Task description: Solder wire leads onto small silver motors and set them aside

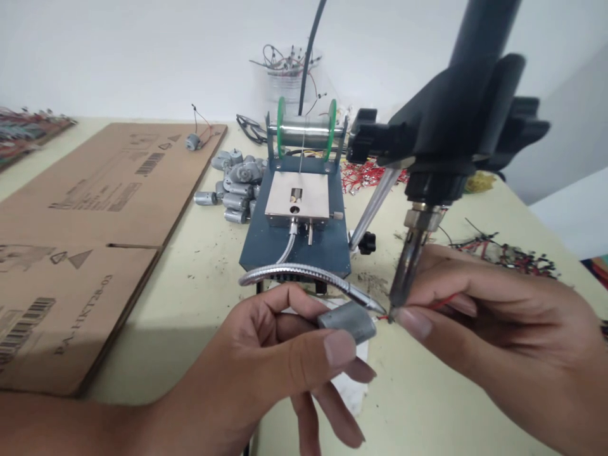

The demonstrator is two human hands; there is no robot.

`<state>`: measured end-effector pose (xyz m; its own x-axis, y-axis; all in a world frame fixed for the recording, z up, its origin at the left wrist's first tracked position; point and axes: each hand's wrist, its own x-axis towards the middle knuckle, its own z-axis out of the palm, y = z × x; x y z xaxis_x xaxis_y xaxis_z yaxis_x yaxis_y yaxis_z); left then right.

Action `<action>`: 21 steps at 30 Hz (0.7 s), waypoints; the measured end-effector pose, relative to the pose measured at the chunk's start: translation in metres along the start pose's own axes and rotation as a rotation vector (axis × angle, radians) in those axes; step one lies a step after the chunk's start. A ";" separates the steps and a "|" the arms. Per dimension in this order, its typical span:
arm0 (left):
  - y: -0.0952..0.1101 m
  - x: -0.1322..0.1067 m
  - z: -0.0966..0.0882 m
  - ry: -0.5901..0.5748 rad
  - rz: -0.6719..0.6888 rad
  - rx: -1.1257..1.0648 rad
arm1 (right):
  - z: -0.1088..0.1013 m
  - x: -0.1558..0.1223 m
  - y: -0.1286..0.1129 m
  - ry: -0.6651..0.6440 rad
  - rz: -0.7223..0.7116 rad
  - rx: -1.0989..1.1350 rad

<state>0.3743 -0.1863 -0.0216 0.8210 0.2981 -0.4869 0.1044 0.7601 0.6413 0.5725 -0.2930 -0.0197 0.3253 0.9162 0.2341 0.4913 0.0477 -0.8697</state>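
Observation:
My left hand pinches a small grey motor between thumb and fingers and holds it under the soldering iron tip. My right hand pinches a thin red wire and brings its end to the motor's terminal, right where the iron tip and the flexible metal solder feed tube meet. The iron hangs from a black holder on a stand.
A blue solder feeder with a green spool stands behind my hands. Several grey motors lie piled to its left beside flattened cardboard. Cut red and black wires lie at the right, and a clear container of wires stands at the back.

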 end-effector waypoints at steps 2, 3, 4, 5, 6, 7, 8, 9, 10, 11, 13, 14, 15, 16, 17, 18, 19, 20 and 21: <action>0.000 0.001 0.000 0.018 0.000 -0.006 | 0.000 0.000 -0.001 -0.005 0.005 -0.002; 0.000 0.001 0.001 0.035 0.006 -0.011 | 0.000 0.001 -0.001 -0.005 0.006 0.002; 0.000 0.001 0.001 0.050 0.007 -0.016 | 0.000 0.001 -0.002 -0.003 0.006 0.004; 0.000 0.000 0.001 0.051 0.005 -0.020 | 0.000 0.001 -0.002 -0.003 0.004 0.002; 0.000 0.000 0.002 0.042 -0.002 -0.021 | 0.000 0.001 -0.003 -0.003 -0.004 0.000; 0.000 -0.001 0.002 0.037 -0.014 -0.026 | -0.001 0.001 -0.003 0.000 -0.009 -0.002; 0.001 -0.002 0.003 0.038 -0.022 -0.032 | -0.001 0.001 -0.002 0.001 -0.011 -0.006; 0.001 -0.003 0.003 0.051 -0.027 -0.037 | -0.001 0.001 -0.002 0.006 -0.013 -0.010; 0.002 -0.003 0.003 0.061 -0.028 -0.040 | -0.001 0.001 -0.002 0.009 -0.015 -0.017; 0.002 -0.003 0.003 0.065 -0.030 -0.046 | -0.001 0.001 -0.001 0.010 -0.017 -0.027; 0.003 -0.003 0.002 0.062 -0.034 -0.057 | -0.001 0.000 0.000 0.010 -0.021 -0.043; 0.003 -0.002 0.002 0.049 -0.044 -0.060 | -0.001 0.000 0.000 0.013 -0.031 -0.044; 0.004 -0.002 0.002 0.046 -0.049 -0.066 | -0.001 0.000 0.000 0.021 -0.041 -0.039; 0.004 -0.001 0.002 0.054 -0.044 -0.069 | -0.002 -0.001 0.001 0.028 -0.048 -0.035; 0.004 -0.001 0.003 0.058 -0.038 -0.067 | -0.002 -0.001 0.001 0.040 -0.050 -0.037; 0.004 -0.002 0.004 0.046 -0.036 -0.063 | -0.002 -0.002 0.002 0.050 -0.051 -0.042; 0.004 -0.002 0.005 0.034 -0.033 -0.061 | -0.002 -0.003 0.002 0.057 -0.050 -0.049; 0.005 -0.002 0.005 0.030 -0.020 -0.059 | -0.003 -0.004 0.002 0.060 -0.044 -0.054; 0.006 -0.003 0.006 0.025 -0.008 -0.050 | -0.003 -0.004 0.002 0.063 -0.047 -0.055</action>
<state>0.3761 -0.1864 -0.0127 0.8057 0.3060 -0.5071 0.0821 0.7902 0.6073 0.5743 -0.2978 -0.0213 0.3503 0.8866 0.3021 0.5503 0.0662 -0.8324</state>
